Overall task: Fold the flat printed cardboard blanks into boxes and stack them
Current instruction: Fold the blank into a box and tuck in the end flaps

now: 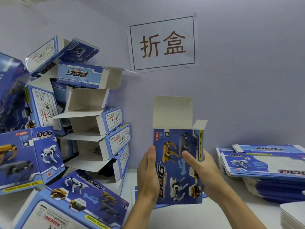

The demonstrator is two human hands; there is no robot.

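I hold a folded blue box (pixel 173 177) printed with robot dogs upright in front of me, its top lid flap (pixel 172 111) standing open and white inside. My left hand (pixel 147 172) lies flat against the box's left side, fingers straight. My right hand (pixel 200 169) grips the right edge, thumb across the printed front. A pile of folded boxes (pixel 92 123) leans against the wall at the left, most with open flaps. A stack of flat printed blanks (pixel 264 164) lies on the table at the right.
More folded boxes (pixel 79 200) lie tumbled at the lower left. A paper sign (pixel 162 43) with two characters is stuck on the wall. A stack of white sheets (pixel 295 214) sits at the lower right corner. The white table (pixel 189 217) shows below my hands.
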